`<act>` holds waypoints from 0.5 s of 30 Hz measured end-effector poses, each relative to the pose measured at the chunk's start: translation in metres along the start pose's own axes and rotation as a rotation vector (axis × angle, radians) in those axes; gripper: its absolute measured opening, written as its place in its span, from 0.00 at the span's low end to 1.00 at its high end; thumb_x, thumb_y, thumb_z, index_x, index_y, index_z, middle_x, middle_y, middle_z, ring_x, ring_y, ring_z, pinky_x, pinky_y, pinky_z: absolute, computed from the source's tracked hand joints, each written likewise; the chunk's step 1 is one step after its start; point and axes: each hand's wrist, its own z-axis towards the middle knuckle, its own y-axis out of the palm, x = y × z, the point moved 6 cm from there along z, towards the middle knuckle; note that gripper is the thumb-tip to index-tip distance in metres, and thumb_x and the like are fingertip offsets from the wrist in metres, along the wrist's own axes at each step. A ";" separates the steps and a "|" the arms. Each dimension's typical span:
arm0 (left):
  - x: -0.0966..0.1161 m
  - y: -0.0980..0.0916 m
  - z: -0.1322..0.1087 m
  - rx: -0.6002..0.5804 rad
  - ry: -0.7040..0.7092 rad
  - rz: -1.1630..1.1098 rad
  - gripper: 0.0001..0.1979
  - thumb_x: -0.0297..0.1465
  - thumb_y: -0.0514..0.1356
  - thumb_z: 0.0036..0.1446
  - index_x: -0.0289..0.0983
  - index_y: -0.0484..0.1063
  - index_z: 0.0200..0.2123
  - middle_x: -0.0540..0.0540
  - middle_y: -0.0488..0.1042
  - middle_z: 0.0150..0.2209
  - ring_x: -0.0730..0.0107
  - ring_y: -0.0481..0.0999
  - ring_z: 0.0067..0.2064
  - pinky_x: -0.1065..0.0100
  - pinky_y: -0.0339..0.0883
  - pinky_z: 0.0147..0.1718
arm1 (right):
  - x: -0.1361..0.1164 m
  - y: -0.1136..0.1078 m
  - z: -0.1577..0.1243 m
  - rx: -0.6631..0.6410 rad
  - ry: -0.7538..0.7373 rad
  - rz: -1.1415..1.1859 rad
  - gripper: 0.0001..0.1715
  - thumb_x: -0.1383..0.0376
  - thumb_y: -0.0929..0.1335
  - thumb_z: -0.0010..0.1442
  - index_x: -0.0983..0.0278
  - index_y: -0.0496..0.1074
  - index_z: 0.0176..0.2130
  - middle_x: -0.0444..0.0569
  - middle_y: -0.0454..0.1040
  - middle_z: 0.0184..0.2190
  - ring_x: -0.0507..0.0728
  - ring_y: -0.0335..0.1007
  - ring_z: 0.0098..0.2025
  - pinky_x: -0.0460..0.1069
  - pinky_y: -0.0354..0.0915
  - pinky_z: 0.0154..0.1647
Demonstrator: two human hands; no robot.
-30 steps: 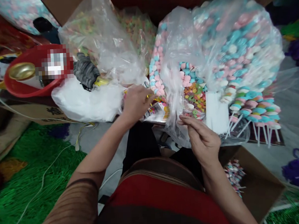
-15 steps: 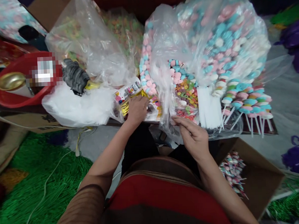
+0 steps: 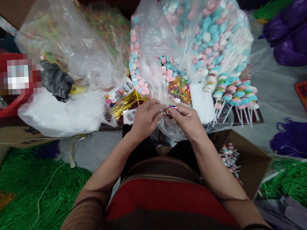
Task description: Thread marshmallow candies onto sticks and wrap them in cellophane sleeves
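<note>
My left hand (image 3: 144,119) and my right hand (image 3: 186,122) meet at the table's front edge, fingers pinched together on a small clear wrapper (image 3: 170,109) with something red and white in it. Just left of them lie gold twist ties (image 3: 127,102) and small printed stickers (image 3: 130,116). Behind my hands stand a bundle of white sticks (image 3: 201,102) and clear bags of pink, blue and white candies (image 3: 206,40), with multi-coloured ring candies (image 3: 180,91) in front.
A cardboard box with wrapped lollipops (image 3: 230,157) sits low at the right. Finished lollipops (image 3: 234,93) lie right of the sticks. A red basin (image 3: 6,102), a white bag (image 3: 58,113), green fringe (image 3: 31,190) and purple fringe (image 3: 296,142) surround the spot.
My left hand left the gold ties and stickers and came right to join my right hand. Both now pinch the small wrapper. The view shifted left and down.
</note>
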 end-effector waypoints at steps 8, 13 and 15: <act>-0.009 0.023 -0.005 -0.333 -0.599 -0.748 0.23 0.52 0.68 0.52 0.35 0.75 0.31 0.51 0.73 0.28 0.74 0.68 0.30 0.70 0.63 0.32 | 0.003 -0.037 -0.019 0.242 -0.132 0.086 0.14 0.51 0.78 0.52 0.58 0.82 0.31 0.43 0.81 0.30 0.54 0.74 0.34 0.51 0.71 0.40; 0.001 0.018 0.002 -0.277 -0.480 -0.507 0.24 0.51 0.59 0.61 0.37 0.67 0.26 0.54 0.62 0.22 0.74 0.61 0.27 0.70 0.56 0.29 | 0.006 -0.037 -0.028 0.271 -0.083 0.059 0.28 0.44 0.76 0.54 0.62 0.72 0.22 0.38 0.67 0.18 0.49 0.58 0.22 0.47 0.60 0.27; 0.007 0.017 0.006 -0.271 -0.391 -0.411 0.25 0.50 0.54 0.66 0.39 0.64 0.24 0.54 0.61 0.22 0.74 0.61 0.27 0.69 0.55 0.29 | 0.007 -0.035 -0.028 0.248 -0.041 0.076 0.32 0.40 0.73 0.56 0.62 0.69 0.20 0.39 0.64 0.17 0.49 0.56 0.22 0.47 0.58 0.27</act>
